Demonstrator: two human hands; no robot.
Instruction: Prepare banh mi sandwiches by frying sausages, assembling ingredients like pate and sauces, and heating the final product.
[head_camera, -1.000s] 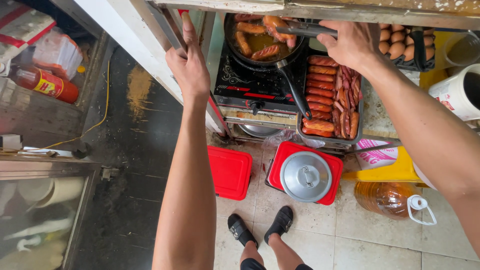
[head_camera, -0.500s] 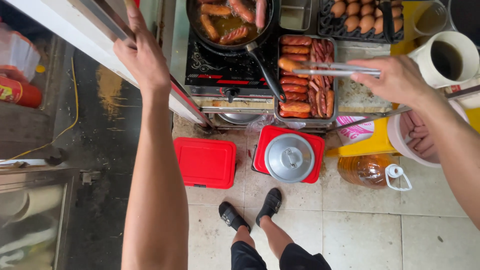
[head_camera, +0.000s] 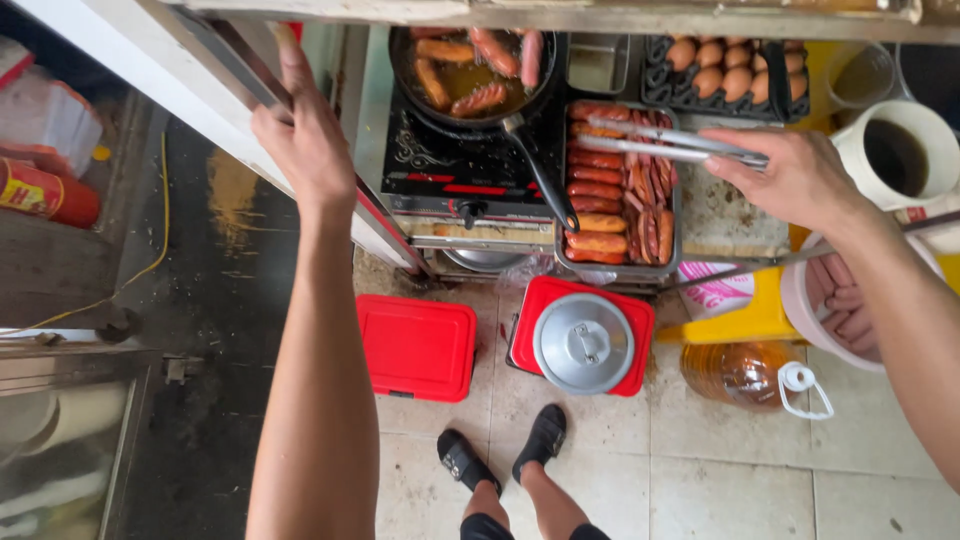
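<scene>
Nearest to the camera, two feet in black slippers (head_camera: 505, 452) are seen on the tiled floor. Just beyond them a shut red box (head_camera: 417, 346) and a second red box with a metal pot lid (head_camera: 584, 343) on it are placed, with a bottle of cooking oil (head_camera: 745, 374) lying to the right.

Higher up, the left hand (head_camera: 305, 140) is laid on the edge of the white cart frame (head_camera: 150, 75), with the fingers curled over it; nothing else is held. The right hand (head_camera: 795, 178) is closed around metal tongs (head_camera: 665, 142), whose tips are held over the steel tray of fried sausages (head_camera: 620, 205); they look empty.

Farthest away, a black frying pan (head_camera: 470, 70) is set on the stove, and about five sausages are lying in the oil. The tray is already well filled, so, as it is judged, most of the frying is done and only the pan batch is left to be moved.
</scene>
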